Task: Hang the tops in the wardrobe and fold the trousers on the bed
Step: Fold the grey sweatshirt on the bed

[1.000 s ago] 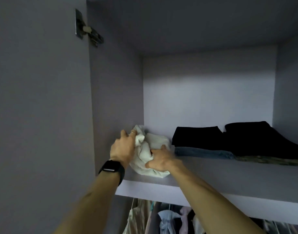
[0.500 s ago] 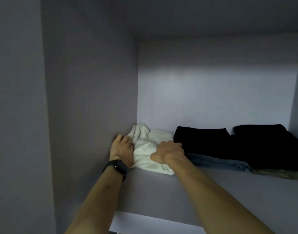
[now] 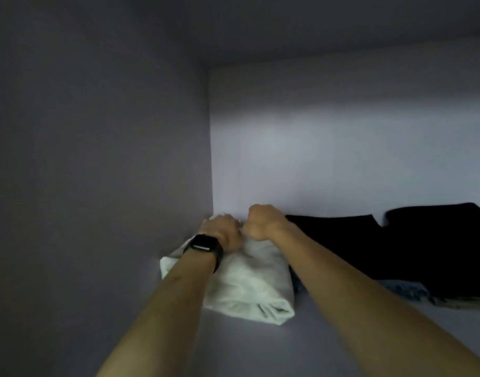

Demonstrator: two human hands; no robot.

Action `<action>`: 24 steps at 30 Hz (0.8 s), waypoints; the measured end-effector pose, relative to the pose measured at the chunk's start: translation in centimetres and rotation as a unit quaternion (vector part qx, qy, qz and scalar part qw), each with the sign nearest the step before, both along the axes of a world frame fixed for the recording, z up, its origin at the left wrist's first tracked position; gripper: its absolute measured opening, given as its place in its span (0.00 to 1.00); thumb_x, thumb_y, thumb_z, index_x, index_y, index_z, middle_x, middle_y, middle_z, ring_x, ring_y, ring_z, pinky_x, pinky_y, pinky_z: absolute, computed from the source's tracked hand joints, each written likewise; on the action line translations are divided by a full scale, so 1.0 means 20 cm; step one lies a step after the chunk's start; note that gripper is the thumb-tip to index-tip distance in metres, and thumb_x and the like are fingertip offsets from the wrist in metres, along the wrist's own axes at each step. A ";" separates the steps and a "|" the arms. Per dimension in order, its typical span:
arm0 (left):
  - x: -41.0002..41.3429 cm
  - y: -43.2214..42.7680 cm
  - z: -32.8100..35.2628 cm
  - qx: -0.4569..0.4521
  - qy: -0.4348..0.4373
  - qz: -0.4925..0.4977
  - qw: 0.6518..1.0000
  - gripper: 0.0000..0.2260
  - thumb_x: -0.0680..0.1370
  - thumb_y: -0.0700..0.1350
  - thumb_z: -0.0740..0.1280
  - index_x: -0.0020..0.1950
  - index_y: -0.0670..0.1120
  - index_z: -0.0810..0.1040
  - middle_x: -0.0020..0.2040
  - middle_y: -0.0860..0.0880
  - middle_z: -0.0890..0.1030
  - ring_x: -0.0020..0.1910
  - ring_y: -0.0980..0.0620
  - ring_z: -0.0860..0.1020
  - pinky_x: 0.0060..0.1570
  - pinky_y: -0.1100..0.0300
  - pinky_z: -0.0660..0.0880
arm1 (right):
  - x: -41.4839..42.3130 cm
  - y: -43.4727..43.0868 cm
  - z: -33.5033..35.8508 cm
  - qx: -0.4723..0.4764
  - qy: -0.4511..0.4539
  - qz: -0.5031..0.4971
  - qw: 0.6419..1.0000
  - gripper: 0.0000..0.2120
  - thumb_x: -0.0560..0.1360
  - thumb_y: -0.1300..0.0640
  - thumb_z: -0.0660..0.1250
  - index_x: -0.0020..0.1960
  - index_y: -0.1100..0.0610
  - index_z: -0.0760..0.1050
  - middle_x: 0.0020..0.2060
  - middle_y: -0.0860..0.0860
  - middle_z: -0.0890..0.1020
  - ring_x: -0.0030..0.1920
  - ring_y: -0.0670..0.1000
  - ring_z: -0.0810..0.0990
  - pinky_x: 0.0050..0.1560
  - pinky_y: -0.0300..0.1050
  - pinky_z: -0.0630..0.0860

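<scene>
Two bare forearms reach up from the bottom edge onto a wardrobe shelf (image 3: 328, 338), the left one wearing a black watch (image 3: 203, 246) at the wrist. Between them lies a folded white garment (image 3: 249, 289), flat on the shelf in the left corner. Its rolled near end points toward the camera and its left edge lies just beside the side wall (image 3: 111, 159).

Both hands meet at the far end of the garment, touching or nearly touching each other. The left hand (image 3: 222, 229) lies on top of the cloth with its fingers curled over the far edge, gripping it. The right hand (image 3: 263, 223) is balled into a fist, knuckles up, with the cloth bunched up into its underside, so it grips the garment too.

Just to the right, touching the garment's side, sits a stack of folded clothes. Blue jeans (image 3: 407, 291) and a patterned piece (image 3: 464, 306) lie at the bottom, with black clothes (image 3: 382, 248) on top. A second black fold lies further right. Behind everything stands the pale back wall (image 3: 315, 148), lit in a soft band.
</scene>
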State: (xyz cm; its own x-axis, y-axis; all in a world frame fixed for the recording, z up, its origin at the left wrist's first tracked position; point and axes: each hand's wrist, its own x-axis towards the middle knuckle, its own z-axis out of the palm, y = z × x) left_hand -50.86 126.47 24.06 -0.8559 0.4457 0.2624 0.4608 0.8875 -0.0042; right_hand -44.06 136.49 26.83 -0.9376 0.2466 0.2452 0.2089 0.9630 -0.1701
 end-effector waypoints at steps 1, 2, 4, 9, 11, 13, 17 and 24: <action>-0.05 0.00 -0.05 0.009 -0.022 0.004 1.000 0.20 0.78 0.57 0.62 0.69 0.55 0.74 0.70 0.49 0.74 0.72 0.44 0.69 0.71 0.48 0.67 | -0.08 0.00 -0.08 -0.022 -0.014 0.013 1.000 0.23 0.81 0.51 0.61 0.72 0.61 0.69 0.71 0.60 0.72 0.70 0.60 0.72 0.68 0.49 0.70; -0.11 -0.01 -0.10 0.006 -0.042 0.008 0.999 0.22 0.79 0.61 0.60 0.71 0.57 0.71 0.74 0.50 0.70 0.76 0.45 0.64 0.75 0.46 0.61 | -0.14 0.00 -0.16 -0.032 -0.046 0.020 0.998 0.27 0.82 0.49 0.58 0.77 0.61 0.63 0.76 0.61 0.66 0.76 0.60 0.65 0.74 0.52 0.64; -0.21 -0.03 -0.18 -0.044 -0.078 -0.001 0.996 0.27 0.82 0.64 0.48 0.80 0.58 0.59 0.82 0.49 0.57 0.81 0.49 0.50 0.79 0.45 0.45 | -0.21 0.02 -0.27 0.000 -0.127 0.019 0.992 0.33 0.84 0.43 0.53 0.82 0.57 0.49 0.82 0.58 0.48 0.81 0.60 0.46 0.80 0.57 0.47; -0.30 0.01 -0.25 0.026 -0.209 0.010 0.978 0.31 0.81 0.69 0.48 0.82 0.60 0.50 0.83 0.50 0.44 0.81 0.45 0.40 0.77 0.48 0.38 | -0.15 0.48 -0.33 0.053 -0.157 -0.062 0.984 0.29 0.84 0.41 0.42 0.83 0.48 0.43 0.81 0.55 0.38 0.81 0.58 0.37 0.79 0.58 0.38; -0.35 0.03 -0.27 0.037 -0.207 0.031 0.977 0.31 0.80 0.70 0.49 0.82 0.62 0.49 0.83 0.51 0.44 0.81 0.45 0.41 0.77 0.48 0.38 | -0.17 0.61 -0.35 0.107 -0.144 -0.089 0.980 0.28 0.83 0.39 0.38 0.82 0.43 0.40 0.81 0.54 0.37 0.81 0.56 0.36 0.78 0.60 0.33; -0.38 0.04 -0.27 0.038 -0.192 0.023 0.980 0.31 0.80 0.69 0.48 0.82 0.61 0.51 0.83 0.50 0.46 0.82 0.46 0.43 0.78 0.48 0.40 | -0.19 0.61 -0.34 0.107 -0.149 -0.079 0.980 0.28 0.83 0.40 0.38 0.82 0.44 0.39 0.81 0.55 0.37 0.81 0.56 0.36 0.77 0.62 0.32; -0.29 -0.01 -0.25 0.039 -0.126 0.025 0.991 0.31 0.80 0.67 0.47 0.78 0.54 0.66 0.82 0.46 0.58 0.80 0.41 0.53 0.78 0.47 0.52 | -0.15 0.49 -0.25 0.013 -0.103 -0.037 0.994 0.29 0.83 0.47 0.50 0.81 0.55 0.56 0.80 0.59 0.55 0.79 0.60 0.55 0.78 0.56 0.56; -0.02 -0.09 -0.14 0.013 -0.097 -0.010 0.995 0.23 0.84 0.59 0.49 0.73 0.53 0.73 0.74 0.46 0.71 0.72 0.44 0.69 0.72 0.49 0.64 | 0.04 -0.04 -0.28 0.010 -0.091 0.063 0.994 0.24 0.82 0.48 0.50 0.75 0.53 0.69 0.73 0.54 0.72 0.72 0.56 0.70 0.73 0.55 0.64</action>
State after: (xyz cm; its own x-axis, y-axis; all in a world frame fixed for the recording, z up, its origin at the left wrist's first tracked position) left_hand -51.33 124.66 21.36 -0.8823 0.4591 0.1041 0.4690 0.8764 0.1095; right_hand -43.35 135.78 21.16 -0.9899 0.1219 0.0729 0.1124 0.9862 -0.1219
